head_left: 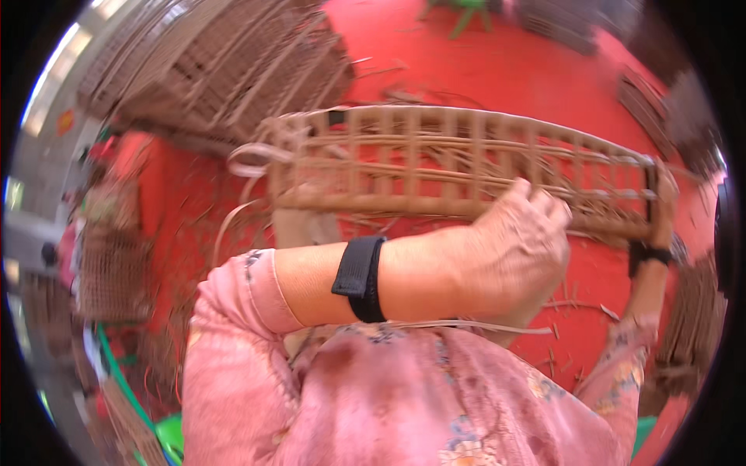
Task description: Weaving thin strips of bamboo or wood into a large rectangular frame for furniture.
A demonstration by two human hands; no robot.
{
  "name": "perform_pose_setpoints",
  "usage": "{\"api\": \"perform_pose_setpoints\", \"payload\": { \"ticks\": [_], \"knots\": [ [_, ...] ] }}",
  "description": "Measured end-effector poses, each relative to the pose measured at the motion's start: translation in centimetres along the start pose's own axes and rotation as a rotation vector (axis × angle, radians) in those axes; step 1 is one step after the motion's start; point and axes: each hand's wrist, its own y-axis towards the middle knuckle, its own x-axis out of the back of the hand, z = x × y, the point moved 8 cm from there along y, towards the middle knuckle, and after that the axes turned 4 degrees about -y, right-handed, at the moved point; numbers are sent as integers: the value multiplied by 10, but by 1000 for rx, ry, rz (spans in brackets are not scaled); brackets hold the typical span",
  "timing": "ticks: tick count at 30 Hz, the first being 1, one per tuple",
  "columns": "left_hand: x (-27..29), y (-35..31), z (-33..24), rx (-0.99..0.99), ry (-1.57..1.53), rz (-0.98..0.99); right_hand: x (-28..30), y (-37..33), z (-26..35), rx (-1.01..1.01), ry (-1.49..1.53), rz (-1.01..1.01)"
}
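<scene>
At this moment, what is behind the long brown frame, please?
Beyond the frame are red floor, loose strips and, upper left, woven pieces. Red shows through its gaps too. Anything directly behind its solid parts or the left hand is covered.

Left forearm (311, 289) — crosswise | left hand (522, 242) — fingers (558, 214) curled | right hand (665, 203) out far right

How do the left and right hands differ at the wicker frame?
The left hand appears large, overlapping the lower bar of the wicker frame; the right hand looks smaller, at the frame's right end. The left forearm lies across the picture; the right forearm runs upward. They share black wrist straps and pink patterned sleeves.
</scene>
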Motion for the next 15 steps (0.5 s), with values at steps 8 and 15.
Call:
{"api": "perform_pose_setpoints", "payload": {
  "ticks": [8, 15],
  "knots": [
    [88, -192, 151, 761, -215, -672, -17, -15, -154, -614, 385, 21],
    [50, -262, 258, 869, -721, -506, -15, -19, -204, -781, 440, -44]
  ]
}}
